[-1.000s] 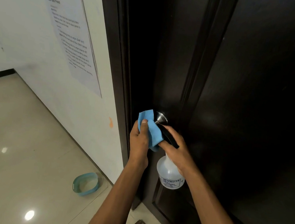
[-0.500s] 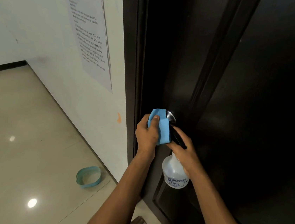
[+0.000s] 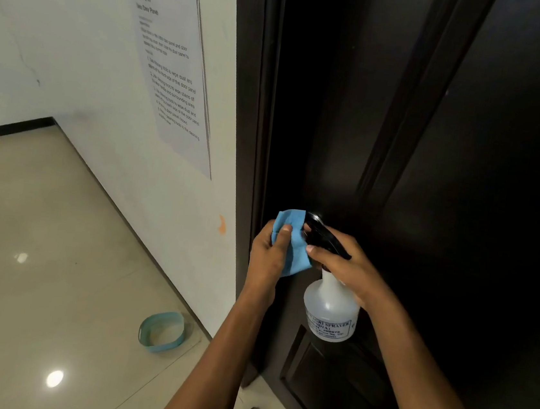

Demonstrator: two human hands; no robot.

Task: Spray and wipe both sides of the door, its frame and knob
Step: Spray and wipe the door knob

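Upright, spray bottle (image 3: 330, 308) hangs; nozzle faces cloth (image 3: 291, 240).

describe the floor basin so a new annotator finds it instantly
Start at the dark door and follow its frame down to the white wall beside it. On the glossy tile floor near the wall's base sits the basin: a small teal oval tub, the only coloured thing lying on the floor.

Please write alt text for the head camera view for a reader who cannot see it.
The left hand holds a blue cloth at the knob of a dark door, while the right hand grips a spray bottle. A teal bowl sits on the floor.
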